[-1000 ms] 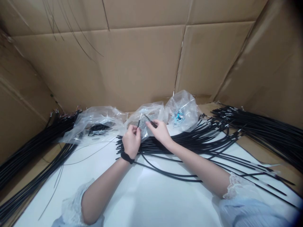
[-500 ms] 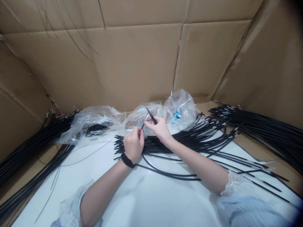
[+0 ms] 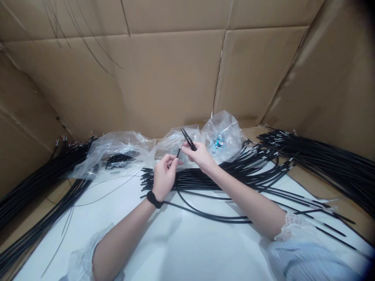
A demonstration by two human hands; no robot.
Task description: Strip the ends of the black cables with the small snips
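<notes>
My left hand (image 3: 164,176), with a black band on its wrist, pinches a black cable (image 3: 178,153) near its end. Close by on the right, my right hand (image 3: 199,155) holds black tweezers (image 3: 188,137) in its palm, their tips pointing up and away to the left. Its thumb and forefinger meet at the cable's tip, where something small and thin shows; I cannot make out what. Below both hands a bundle of cut black cables (image 3: 202,179) lies across the white table surface (image 3: 205,249).
Behind the hands stand clear plastic bags: one with blue and silver small parts (image 3: 219,142), another middle bag (image 3: 164,146), and a left bag (image 3: 125,140). More black cable bundles lie at the left (image 3: 43,183) and right (image 3: 319,160). Cardboard walls (image 3: 172,78) enclose the back and sides.
My left hand has turned and its fingers have loosened a little around the cable. The tweezers have tilted more upright and their two arms now show spread apart.
</notes>
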